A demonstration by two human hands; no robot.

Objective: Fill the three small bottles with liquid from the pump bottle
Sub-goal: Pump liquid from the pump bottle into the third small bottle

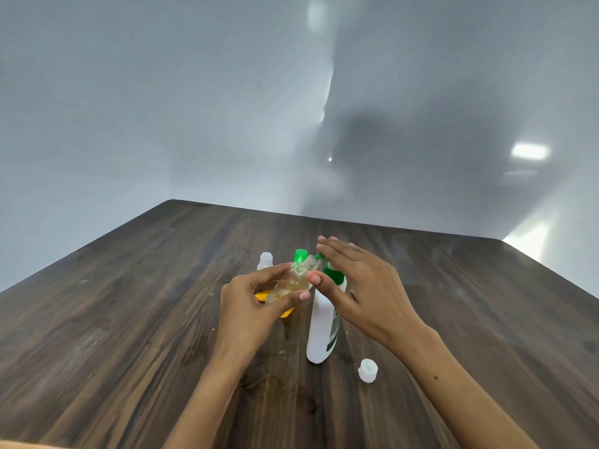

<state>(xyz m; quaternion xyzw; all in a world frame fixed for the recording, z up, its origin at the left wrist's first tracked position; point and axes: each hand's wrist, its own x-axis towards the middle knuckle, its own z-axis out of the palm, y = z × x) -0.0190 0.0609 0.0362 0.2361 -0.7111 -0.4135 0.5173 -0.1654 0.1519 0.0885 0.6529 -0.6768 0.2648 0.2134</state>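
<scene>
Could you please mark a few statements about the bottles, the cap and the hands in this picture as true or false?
1. The left hand holds a small clear bottle tilted toward the pump nozzle. True.
2. The right hand grips the loose white cap. False: the cap lies on the table, and the hand rests with straight fingers on the pump bottle.
3. The pump bottle lies on its side. False: it stands upright.
4. The held bottle has some yellowish liquid in it. True.
5. A small white bottle stands uncapped behind the left hand. True.
</scene>
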